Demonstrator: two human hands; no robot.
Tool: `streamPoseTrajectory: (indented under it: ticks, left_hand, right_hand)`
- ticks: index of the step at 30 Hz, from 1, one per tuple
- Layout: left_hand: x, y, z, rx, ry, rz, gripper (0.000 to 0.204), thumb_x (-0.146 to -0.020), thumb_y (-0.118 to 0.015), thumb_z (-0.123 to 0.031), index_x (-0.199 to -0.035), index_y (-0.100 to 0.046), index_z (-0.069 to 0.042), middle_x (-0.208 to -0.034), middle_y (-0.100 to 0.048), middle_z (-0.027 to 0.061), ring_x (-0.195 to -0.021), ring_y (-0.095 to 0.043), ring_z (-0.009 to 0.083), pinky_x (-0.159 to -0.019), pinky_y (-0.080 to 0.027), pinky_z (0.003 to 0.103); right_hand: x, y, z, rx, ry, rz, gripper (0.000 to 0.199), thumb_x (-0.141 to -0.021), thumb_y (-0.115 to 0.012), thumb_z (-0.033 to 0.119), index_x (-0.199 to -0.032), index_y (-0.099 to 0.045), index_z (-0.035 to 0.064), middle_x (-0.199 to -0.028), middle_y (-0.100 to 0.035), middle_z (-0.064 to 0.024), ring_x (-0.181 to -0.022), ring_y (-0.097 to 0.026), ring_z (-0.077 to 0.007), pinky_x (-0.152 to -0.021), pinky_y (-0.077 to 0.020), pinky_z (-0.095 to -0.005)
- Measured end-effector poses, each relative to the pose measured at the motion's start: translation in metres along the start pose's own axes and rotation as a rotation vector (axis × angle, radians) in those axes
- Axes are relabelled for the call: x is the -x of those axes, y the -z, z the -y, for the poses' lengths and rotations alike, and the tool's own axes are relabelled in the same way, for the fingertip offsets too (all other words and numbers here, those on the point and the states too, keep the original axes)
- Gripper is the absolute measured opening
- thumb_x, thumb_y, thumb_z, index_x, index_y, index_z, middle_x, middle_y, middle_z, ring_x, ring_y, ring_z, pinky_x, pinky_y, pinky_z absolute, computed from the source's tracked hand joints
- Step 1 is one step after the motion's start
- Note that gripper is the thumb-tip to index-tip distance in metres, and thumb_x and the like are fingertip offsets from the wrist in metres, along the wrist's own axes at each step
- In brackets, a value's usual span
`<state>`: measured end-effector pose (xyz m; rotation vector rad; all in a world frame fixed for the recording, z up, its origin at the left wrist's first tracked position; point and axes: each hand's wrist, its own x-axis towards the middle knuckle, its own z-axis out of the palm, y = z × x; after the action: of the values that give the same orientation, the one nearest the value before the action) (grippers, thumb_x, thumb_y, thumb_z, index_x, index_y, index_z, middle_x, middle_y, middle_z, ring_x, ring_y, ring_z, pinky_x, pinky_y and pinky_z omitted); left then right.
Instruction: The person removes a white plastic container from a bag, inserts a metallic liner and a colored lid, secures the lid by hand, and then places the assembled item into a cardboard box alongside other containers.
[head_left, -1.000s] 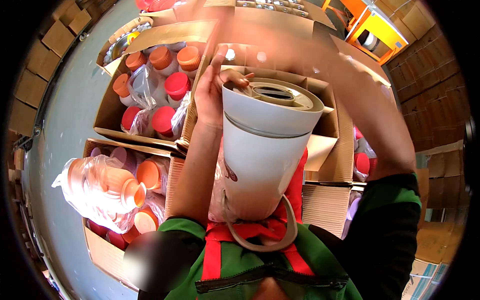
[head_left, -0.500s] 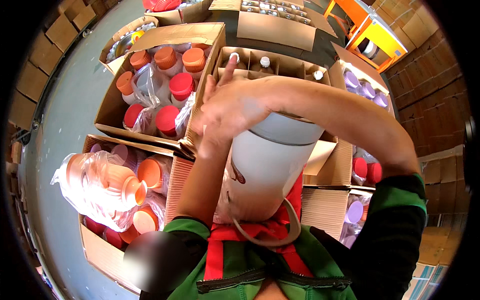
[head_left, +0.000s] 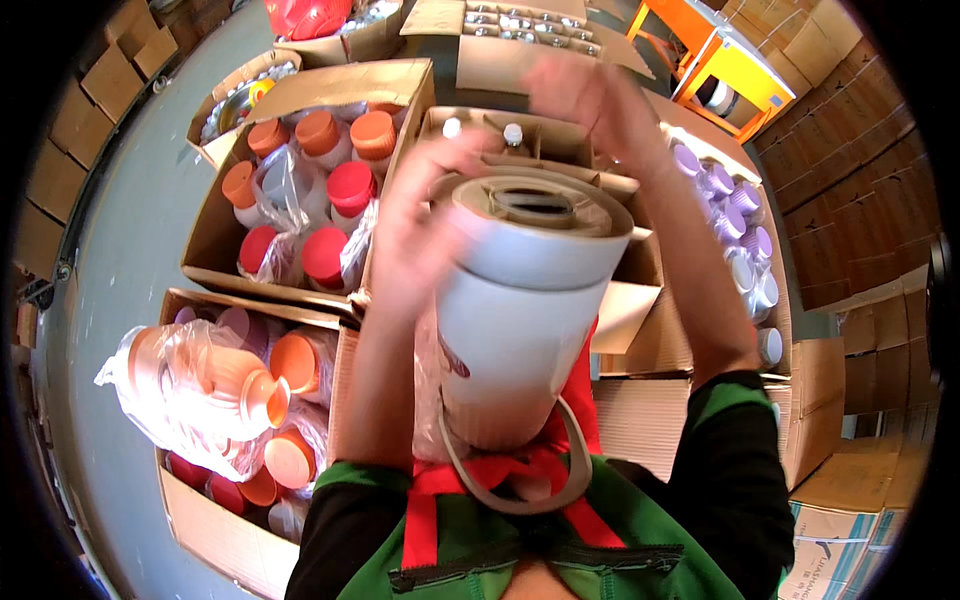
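A large white thermos-like jug stands upright against my body, its base by my red apron straps. Its round top shows a dark oblong opening, and a beige loop handle hangs at the near side. My left hand is beside the jug's upper left rim, thumb and fingers apart; blur hides whether it touches. Raised beyond the top on the right, my right hand is smeared by motion, its grip unclear. Clear plastic film hangs along the jug's left side.
At left, open cartons hold jars with orange and red lids; a bagged orange jug lies on one. Behind the jug is a divided carton with white-capped bottles. Purple-lidded containers fill a carton at right. An orange-framed table stands beyond.
My right hand and forearm have swung from across the jug's top up and to the right, uncovering the top. My left hand has come apart from the right hand.
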<state>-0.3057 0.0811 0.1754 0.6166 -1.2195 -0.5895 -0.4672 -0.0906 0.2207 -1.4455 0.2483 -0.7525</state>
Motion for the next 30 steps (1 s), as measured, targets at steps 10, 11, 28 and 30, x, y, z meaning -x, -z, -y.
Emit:
streamPoseTrajectory:
  ticks: [10,11,28,30]
  left_hand:
    - [-0.018,0.025,0.004,-0.522,-0.181,0.456,0.022,-0.083,-0.059,-0.029,-0.084,-0.069,-0.008,-0.078,-0.063,0.0031,-0.083,-0.059,0.0193,-0.101,-0.030,0.044]
    - [-0.014,0.031,0.021,-0.449,-0.120,0.388,0.025,-0.084,-0.057,-0.029,-0.082,-0.068,-0.006,-0.077,-0.063,0.0046,-0.082,-0.059,0.0197,-0.101,-0.030,0.044]
    - [0.004,-0.014,0.084,0.542,0.734,-0.123,0.043,-0.095,-0.039,-0.033,-0.075,-0.057,0.000,-0.081,-0.059,0.0121,-0.103,-0.053,0.0291,-0.095,-0.038,0.039]
    - [0.004,-0.011,0.089,0.691,0.667,-0.066,0.042,-0.095,-0.040,-0.032,-0.075,-0.057,0.000,-0.081,-0.059,0.0116,-0.104,-0.052,0.0294,-0.096,-0.037,0.039]
  right_hand:
    - [0.089,-0.026,-0.046,0.308,0.160,-0.159,0.067,-0.096,-0.025,0.044,-0.091,-0.066,-0.0084,-0.093,-0.067,-0.0169,-0.092,-0.061,-0.0221,-0.088,-0.0433,-0.0315]
    - [0.091,-0.030,-0.044,0.140,0.093,-0.224,0.061,-0.096,-0.027,0.040,-0.092,-0.066,-0.0070,-0.095,-0.067,-0.0164,-0.090,-0.061,-0.0207,-0.086,-0.0445,-0.0310]
    - [-0.013,-0.112,-0.003,0.907,-0.239,0.900,0.070,-0.084,-0.044,0.063,-0.128,-0.047,0.0092,-0.128,-0.052,-0.0119,-0.109,-0.053,-0.0255,-0.096,-0.0383,-0.0434]
    - [-0.021,-0.097,0.018,0.606,-0.047,0.722,0.055,-0.091,-0.039,0.050,-0.130,-0.049,0.0114,-0.133,-0.047,-0.0069,-0.121,-0.043,-0.0217,-0.102,-0.0318,-0.0360]
